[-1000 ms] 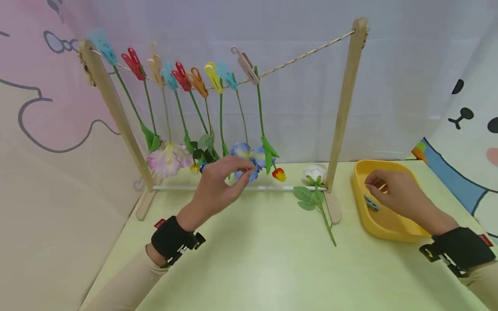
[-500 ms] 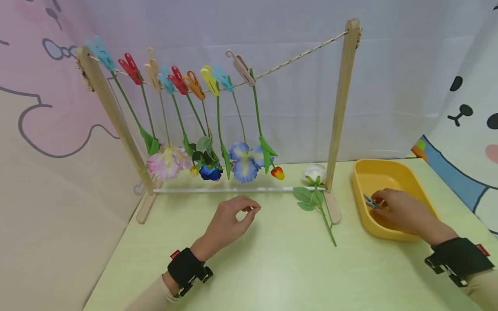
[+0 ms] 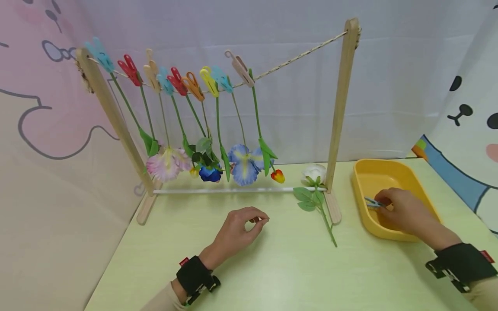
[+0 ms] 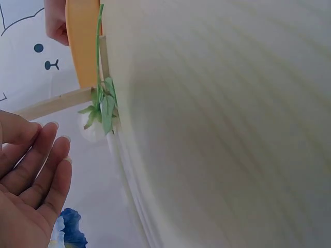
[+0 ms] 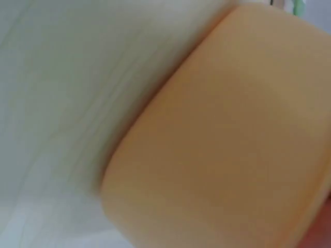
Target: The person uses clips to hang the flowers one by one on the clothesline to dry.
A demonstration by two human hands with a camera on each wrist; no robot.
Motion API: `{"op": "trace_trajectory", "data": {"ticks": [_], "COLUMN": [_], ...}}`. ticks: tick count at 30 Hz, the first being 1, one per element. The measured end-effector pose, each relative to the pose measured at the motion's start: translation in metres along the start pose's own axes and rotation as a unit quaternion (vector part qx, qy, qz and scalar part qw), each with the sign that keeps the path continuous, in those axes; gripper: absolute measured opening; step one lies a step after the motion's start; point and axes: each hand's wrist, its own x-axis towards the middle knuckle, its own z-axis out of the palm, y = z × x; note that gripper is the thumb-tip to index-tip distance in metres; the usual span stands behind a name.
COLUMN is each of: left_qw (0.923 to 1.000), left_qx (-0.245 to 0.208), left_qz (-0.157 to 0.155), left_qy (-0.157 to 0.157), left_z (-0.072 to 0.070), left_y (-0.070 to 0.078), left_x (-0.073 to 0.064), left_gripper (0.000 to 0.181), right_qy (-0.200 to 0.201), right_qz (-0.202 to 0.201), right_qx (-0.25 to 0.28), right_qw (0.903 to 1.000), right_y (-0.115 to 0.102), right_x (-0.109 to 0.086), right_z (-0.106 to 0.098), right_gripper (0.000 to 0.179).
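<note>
In the head view my right hand (image 3: 408, 214) reaches into the yellow tray (image 3: 359, 211) and pinches a blue-grey clothespin (image 3: 372, 202) by one end. The right wrist view shows mostly the tray's outer wall (image 5: 217, 129), which hides the clothespin. My left hand (image 3: 238, 232) is over the front middle of the table, fingers loosely bent, thumb tip close to the index fingertip, holding nothing. The left wrist view shows the same relaxed fingers (image 4: 54, 181). A white artificial rose (image 3: 313, 173) lies by the frame's right foot, its green stem pointing toward me.
A wooden frame (image 3: 340, 108) carries a sloping rope (image 3: 299, 57). Several coloured clothespins on its left and middle part hold artificial flowers upside down, including a pink bloom (image 3: 165, 166), a blue iris (image 3: 245, 166) and a red-yellow tulip (image 3: 278, 176). A white bar (image 3: 233, 190) joins the feet.
My left hand has come down and back from the hanging flowers to the front of the table. My right hand has lowered into the tray and taken hold of the clothespin, which has turned slightly.
</note>
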Motion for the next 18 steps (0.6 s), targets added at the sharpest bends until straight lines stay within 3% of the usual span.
{"op": "trace_trajectory", "data": {"ticks": [10, 18], "left_qw": [0.9999, 0.9996], "left_qx": [-0.011, -0.022], "left_qz": [-0.001, 0.002], "left_qy": [-0.007, -0.018], "left_z": [0.005, 0.015], "left_y": [0.019, 0.035], "left_x": [0.016, 0.031], "left_gripper": [0.016, 0.022], "right_qy": [0.133, 0.143], "right_qz": [-0.068, -0.153], "right_qx": [-0.015, 0.006], "right_qw": [0.9886, 0.9778], "right_y": [-0.037, -0.083], "right_x": [-0.005, 0.0], "right_z": [-0.025, -0.015], "right_gripper": [0.026, 0.029]}}
